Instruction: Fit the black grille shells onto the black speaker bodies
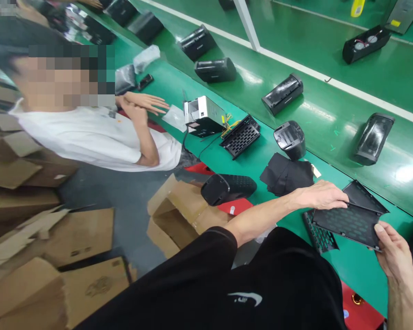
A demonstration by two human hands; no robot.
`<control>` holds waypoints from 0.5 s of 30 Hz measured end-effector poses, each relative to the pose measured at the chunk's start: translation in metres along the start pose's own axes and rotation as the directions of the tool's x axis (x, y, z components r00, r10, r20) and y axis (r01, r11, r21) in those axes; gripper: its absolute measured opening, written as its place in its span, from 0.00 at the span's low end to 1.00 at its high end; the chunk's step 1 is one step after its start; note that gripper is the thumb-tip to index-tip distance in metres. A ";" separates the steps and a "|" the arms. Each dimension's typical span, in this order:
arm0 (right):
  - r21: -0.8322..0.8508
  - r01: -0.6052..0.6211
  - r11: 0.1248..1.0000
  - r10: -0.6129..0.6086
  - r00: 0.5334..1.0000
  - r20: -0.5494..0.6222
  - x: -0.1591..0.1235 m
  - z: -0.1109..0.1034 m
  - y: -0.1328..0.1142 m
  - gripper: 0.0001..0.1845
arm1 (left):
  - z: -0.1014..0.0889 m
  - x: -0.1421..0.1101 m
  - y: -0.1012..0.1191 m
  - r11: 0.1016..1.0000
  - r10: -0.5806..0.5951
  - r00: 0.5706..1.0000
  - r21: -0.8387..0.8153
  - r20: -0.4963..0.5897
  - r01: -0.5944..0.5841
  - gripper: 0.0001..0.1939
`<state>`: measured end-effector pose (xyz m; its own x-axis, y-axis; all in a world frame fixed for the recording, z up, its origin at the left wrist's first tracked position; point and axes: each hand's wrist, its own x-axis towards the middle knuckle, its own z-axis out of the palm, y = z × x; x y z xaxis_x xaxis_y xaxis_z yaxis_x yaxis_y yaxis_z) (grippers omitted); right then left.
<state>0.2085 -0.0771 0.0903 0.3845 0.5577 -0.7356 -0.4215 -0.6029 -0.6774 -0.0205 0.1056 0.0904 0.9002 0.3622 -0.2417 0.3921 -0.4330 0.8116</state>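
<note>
A flat black perforated grille panel (347, 224) is held between both my hands above the green workbench (361, 270). My left hand (321, 195) grips its upper left edge, fingers closed along the rim. At the panel's lower right corner my right hand (394, 250) pinches it with the thumb on top. More black grille panels (318, 236) lie stacked under and behind it. A folded black cloth (285, 174) sits just left of my left hand, and a black speaker body (227, 188) lies at the bench's near edge.
Several black speaker housings (282, 94) ride the green conveyor (330, 50) beyond the bench. A white box device (203, 114) and another grille (241, 135) sit further left. A co-worker in a white shirt (89, 137) leans at the bench. Cardboard boxes (179, 215) cover the floor at left.
</note>
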 end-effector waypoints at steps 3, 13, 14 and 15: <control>-0.027 -0.012 1.000 0.014 0.998 0.068 0.007 -0.001 -0.008 0.30 | -0.011 0.002 -0.010 0.987 -0.045 0.998 -0.155 0.049 0.052 0.21; -0.296 0.047 0.954 0.100 0.881 0.462 0.066 0.041 -0.054 0.29 | 0.028 0.010 -0.040 0.256 -0.004 0.915 -0.884 0.404 0.392 0.46; -0.336 0.080 0.939 0.083 0.892 0.445 0.081 0.045 -0.063 0.31 | 0.028 0.006 -0.037 0.208 0.031 0.928 -0.911 0.371 0.357 0.47; -0.368 0.127 0.921 0.032 0.917 0.396 0.099 0.048 -0.073 0.34 | 0.025 0.000 -0.032 0.155 0.046 0.941 -0.933 0.334 0.324 0.48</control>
<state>0.2379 0.0493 0.0671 0.0137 0.7185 -0.6954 -0.0377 -0.6946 -0.7184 -0.0283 0.0993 0.0511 0.9288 0.0451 -0.3678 0.1756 0.8206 0.5439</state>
